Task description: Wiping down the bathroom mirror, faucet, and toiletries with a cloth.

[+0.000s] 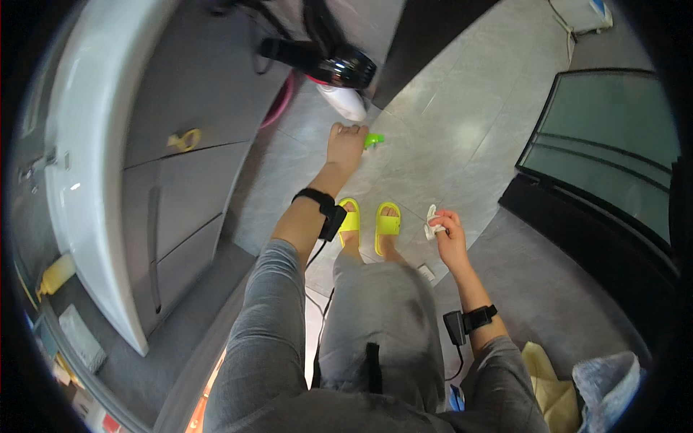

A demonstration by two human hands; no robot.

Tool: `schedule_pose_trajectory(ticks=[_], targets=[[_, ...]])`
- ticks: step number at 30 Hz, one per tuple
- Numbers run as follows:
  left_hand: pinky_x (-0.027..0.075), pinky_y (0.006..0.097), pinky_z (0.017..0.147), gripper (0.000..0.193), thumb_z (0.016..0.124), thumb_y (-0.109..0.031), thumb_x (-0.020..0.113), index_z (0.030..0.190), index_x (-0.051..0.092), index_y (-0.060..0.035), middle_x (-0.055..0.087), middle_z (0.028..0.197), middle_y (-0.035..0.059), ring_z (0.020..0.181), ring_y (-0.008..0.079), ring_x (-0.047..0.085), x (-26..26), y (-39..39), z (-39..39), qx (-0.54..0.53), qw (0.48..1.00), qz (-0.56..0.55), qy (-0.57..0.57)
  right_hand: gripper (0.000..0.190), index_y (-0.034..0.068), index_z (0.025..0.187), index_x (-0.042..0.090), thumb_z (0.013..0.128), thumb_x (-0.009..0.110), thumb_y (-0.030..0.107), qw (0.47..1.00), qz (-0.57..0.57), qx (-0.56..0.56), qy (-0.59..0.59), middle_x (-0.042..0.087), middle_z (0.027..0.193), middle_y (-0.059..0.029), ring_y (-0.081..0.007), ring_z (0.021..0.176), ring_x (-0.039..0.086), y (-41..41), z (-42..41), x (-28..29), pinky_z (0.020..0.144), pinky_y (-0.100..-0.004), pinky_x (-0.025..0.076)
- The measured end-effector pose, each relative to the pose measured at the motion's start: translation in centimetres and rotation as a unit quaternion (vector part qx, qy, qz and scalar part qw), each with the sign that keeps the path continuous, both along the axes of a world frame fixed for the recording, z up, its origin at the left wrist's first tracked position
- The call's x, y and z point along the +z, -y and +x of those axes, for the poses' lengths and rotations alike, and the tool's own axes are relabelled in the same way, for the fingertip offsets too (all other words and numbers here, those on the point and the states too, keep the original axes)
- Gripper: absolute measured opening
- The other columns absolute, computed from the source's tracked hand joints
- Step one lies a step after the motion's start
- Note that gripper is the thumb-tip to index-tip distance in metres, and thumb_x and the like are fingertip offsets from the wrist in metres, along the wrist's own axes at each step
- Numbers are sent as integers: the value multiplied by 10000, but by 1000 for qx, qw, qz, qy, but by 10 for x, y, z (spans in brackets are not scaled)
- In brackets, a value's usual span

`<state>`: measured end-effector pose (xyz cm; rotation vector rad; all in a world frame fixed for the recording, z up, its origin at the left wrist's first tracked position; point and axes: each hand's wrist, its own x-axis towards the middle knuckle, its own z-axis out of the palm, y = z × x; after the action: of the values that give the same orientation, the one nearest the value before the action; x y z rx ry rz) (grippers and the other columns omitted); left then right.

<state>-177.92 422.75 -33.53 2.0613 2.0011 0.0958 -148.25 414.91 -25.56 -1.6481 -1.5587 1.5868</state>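
My left hand (346,145) reaches out ahead with its fingers curled around a bright green plastic piece (374,140), shaped like a spray-bottle head. Most of that piece is hidden by the hand. Just beyond the knuckles is a rounded white object (345,103) with a bit of red at its far end; I cannot tell whether it joins the green piece. On the other side, my right hand (452,238) pinches a crumpled white tissue or cloth (432,224) above the tiled floor.
A black hair dryer (330,66) hangs beyond my left hand. Along the left runs a white washbasin (89,162) over a grey cabinet (189,189), with a yellow ring-shaped item (187,140) on its front. A dark-framed glass panel (601,124) stands at right. Cables trail from both forearm straps.
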Motion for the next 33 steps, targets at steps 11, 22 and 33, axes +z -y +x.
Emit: schedule_pose_trajectory(ticks=[11, 22, 33], targets=[[441, 373, 831, 333, 781, -116, 495, 1113, 503, -136, 543, 1126, 63, 1044, 234, 512, -160, -81, -16, -222, 973, -5, -55, 182, 54, 793, 609, 777, 474, -67, 994, -57, -96, 0, 470, 1051, -76, -196, 981, 472, 9, 28, -119, 841, -265, 384], [488, 357, 768, 346, 775, -98, 501, 1121, 501, -114, 554, 1085, 69, 1022, 255, 520, -161, -94, -43, -258, 961, 22, -97, 210, 57, 799, 620, 769, 463, -79, 994, -74, -83, -16, 469, 1054, -74, -194, 968, 475, 4, 15, -115, 813, -256, 388], [465, 377, 744, 418, 695, -181, 627, 1085, 505, -93, 507, 1127, 115, 968, 261, 520, -149, -86, -8, -41, 996, 47, -65, 213, 52, 806, 625, 770, 460, -78, 994, -95, -50, -25, 487, 1044, -71, -190, 959, 484, 3, -10, -89, 807, -260, 395]])
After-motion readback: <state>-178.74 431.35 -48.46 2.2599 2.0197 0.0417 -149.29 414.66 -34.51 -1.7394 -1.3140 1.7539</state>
